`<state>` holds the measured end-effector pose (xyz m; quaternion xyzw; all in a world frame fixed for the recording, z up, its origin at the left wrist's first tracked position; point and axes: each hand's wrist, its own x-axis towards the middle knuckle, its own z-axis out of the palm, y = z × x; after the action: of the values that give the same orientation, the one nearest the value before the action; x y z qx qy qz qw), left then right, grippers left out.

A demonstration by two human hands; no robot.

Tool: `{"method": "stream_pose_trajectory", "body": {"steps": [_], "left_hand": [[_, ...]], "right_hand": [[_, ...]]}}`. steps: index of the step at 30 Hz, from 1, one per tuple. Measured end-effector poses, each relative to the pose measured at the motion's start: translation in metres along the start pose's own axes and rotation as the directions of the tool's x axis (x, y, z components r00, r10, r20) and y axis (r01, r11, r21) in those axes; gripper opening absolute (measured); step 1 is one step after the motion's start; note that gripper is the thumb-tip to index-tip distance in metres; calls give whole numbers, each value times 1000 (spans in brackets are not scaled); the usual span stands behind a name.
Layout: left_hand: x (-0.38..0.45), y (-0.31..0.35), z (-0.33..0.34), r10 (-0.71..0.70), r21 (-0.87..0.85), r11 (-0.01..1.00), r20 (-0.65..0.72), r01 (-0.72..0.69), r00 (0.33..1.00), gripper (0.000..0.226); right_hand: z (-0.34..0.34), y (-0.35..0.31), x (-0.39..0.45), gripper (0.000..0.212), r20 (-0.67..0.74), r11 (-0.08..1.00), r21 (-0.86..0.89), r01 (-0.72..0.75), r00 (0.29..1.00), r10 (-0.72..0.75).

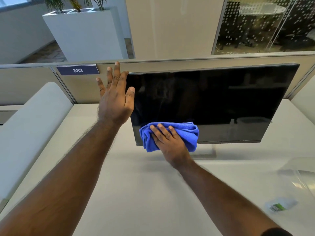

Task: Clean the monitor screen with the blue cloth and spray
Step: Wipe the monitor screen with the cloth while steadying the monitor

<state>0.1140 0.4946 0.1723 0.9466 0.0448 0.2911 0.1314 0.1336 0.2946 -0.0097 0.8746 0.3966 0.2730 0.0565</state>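
Over on the left, the left hand is flat and spread, fingers gripping nothing, laid against the monitor's upper-left edge, I'd say to brace it against the push. Moving right, the right hand presses the bunched blue cloth flat-palmed onto the screen's lower-left corner, while a blurred bottle, likely the spray, lies on the worktop at far right.
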Motion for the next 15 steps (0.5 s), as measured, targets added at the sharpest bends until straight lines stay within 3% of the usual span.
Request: {"method": "stream_pose_trajectory", "body": {"steps": [3, 5, 8, 10, 12, 15], "left_hand": [[2, 2, 0, -8, -25, 1000, 1, 8, 1000, 61], [2, 3, 0, -11, -41, 999, -2, 11, 1000, 61], [2, 2, 0, -15, -40, 999, 2, 15, 1000, 59], [2, 1, 1, -15, -37, 999, 5, 15, 1000, 59], [2, 1, 1, -15, -50, 999, 6, 15, 1000, 60], [1, 1, 1, -15, -67, 998, 11, 16, 1000, 62]], "right_hand": [[-27, 20, 30, 52, -169, 986, 53, -159, 972, 166], [-47, 39, 52, 49, -290, 945, 109, -310, 899, 328], [-73, 70, 76, 55, -363, 860, 172, -481, 780, 509], [-79, 78, 82, 58, -376, 831, 211, -515, 742, 555], [-71, 70, 77, 58, -394, 858, 214, -467, 763, 513], [-33, 37, 43, 61, -307, 953, 132, -273, 903, 301]]}}
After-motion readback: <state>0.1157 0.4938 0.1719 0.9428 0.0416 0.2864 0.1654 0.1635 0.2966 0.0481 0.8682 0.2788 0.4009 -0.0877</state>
